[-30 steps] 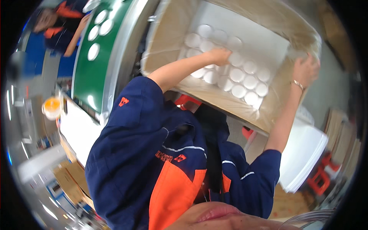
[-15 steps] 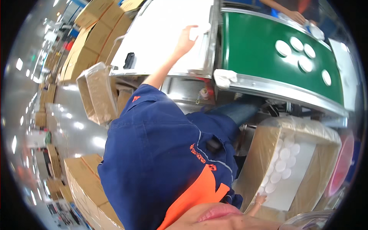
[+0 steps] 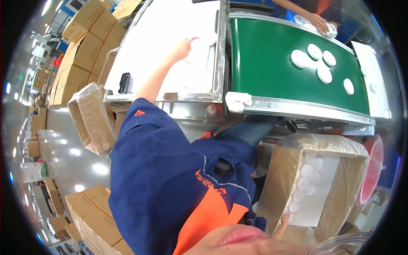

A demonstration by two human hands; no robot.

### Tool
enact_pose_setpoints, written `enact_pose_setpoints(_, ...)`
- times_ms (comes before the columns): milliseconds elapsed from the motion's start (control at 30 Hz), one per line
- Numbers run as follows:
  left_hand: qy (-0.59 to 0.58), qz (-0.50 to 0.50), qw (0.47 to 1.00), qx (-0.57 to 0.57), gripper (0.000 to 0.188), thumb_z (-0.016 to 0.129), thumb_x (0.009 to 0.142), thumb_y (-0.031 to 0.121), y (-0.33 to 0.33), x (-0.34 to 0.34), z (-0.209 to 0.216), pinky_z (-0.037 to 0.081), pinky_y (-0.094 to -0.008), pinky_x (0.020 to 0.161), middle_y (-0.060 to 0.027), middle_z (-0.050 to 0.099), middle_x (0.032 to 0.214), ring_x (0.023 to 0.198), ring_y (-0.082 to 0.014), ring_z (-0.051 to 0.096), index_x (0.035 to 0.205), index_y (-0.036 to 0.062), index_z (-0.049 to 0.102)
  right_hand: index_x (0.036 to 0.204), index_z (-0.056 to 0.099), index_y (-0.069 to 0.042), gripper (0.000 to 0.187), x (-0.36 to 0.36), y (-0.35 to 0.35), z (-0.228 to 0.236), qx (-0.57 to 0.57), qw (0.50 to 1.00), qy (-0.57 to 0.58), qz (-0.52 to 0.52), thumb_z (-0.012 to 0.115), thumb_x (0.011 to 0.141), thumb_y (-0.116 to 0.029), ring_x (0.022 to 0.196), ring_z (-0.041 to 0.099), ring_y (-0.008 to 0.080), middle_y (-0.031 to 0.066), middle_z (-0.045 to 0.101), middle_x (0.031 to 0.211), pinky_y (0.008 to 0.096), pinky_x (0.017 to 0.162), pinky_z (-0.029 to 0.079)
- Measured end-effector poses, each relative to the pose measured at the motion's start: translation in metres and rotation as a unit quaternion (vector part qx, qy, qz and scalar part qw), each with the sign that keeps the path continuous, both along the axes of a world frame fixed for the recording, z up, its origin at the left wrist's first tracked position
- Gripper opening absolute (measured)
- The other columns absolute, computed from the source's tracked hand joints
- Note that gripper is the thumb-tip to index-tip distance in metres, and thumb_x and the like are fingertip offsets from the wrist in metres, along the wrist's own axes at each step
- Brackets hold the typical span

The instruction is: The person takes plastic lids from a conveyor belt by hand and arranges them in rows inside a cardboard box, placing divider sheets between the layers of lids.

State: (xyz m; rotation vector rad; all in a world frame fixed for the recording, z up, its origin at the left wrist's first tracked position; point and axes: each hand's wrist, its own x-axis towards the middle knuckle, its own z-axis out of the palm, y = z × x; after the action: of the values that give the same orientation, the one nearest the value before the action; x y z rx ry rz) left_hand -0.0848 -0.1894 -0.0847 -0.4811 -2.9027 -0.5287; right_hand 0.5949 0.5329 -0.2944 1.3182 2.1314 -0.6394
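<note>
My left hand is over the white tabletop, index finger stretched out and the other fingers partly curled. No object shows in it; a faint white disc lies just beyond the fingertip, nearly lost in the glare. Down at the right, my right hand reaches into a plastic-lined carton. It is at the near end of rows of round white discs, which lie on a white sheet. Its fingertips are small and partly hidden, so their grip is unclear.
Several white discs lie on a green conveyor belt. Across it, a co-worker's hand rests on white cloth-like material. A white cloth hangs at the belt's corner. A black object is on the tabletop; stacked cartons stand left.
My left hand has drawn back leftward from the white disc at the table's right side. My right hand has shifted slightly at the disc rows. The whole view has shifted a little.
</note>
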Motion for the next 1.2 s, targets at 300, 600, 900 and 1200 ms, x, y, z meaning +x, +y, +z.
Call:
enact_pose_setpoints(300,0.067,-0.033,0.993,-0.088,0.017,0.05,0.084,0.007,0.022,-0.035,-0.011,0.044,-0.0454,0.077,-0.02,0.055,0.095,0.09,-0.0373,0.054,0.101,0.0081,0.052,0.117,0.049,0.009,0.062,0.001,0.017,0.011,0.019,1.0,0.017,0.013,0.064,0.074,-0.033,0.111,0.049,0.0408,0.0291,0.053,0.116,0.0419,0.094,0.039)
enact_pose_setpoints(600,0.05,0.085,0.974,-0.205,0.047,0.045,0.08,0.001,0.028,-0.009,-0.013,0.048,-0.0448,0.071,-0.0189,0.061,0.086,0.081,-0.0358,0.061,0.124,0.0172,0.044,0.119,0.048,0.004,0.055,-0.012,0.03,0.035,0.043,0.991,0.11,-0.055,0.063,0.077,-0.028,0.113,0.048,0.0386,0.0259,0.052,0.119,0.0406,0.096,0.038)
enact_pose_setpoints(900,-0.026,0.121,0.965,-0.231,0.049,0.043,0.086,0.012,0.041,0.023,0.011,0.047,-0.0475,0.068,-0.0187,0.064,0.088,0.081,-0.0334,0.063,0.135,0.0144,0.034,0.122,0.047,-0.001,0.055,0.003,0.035,0.018,0.032,0.989,0.128,-0.064,0.06,0.078,-0.031,0.113,0.049,0.0383,0.0242,0.051,0.121,0.0408,0.096,0.038)
enact_pose_setpoints(1200,0.113,0.041,0.99,-0.069,0.015,0.056,0.082,0.008,0.004,0.07,0.015,0.047,-0.0404,0.074,-0.0122,0.062,0.096,0.087,-0.0302,0.06,0.097,0.0065,0.061,0.119,0.049,0.004,0.053,-0.012,0.023,0.037,0.023,0.989,0.136,-0.057,0.061,0.078,-0.027,0.111,0.05,0.0367,0.0252,0.052,0.12,0.0389,0.094,0.039)
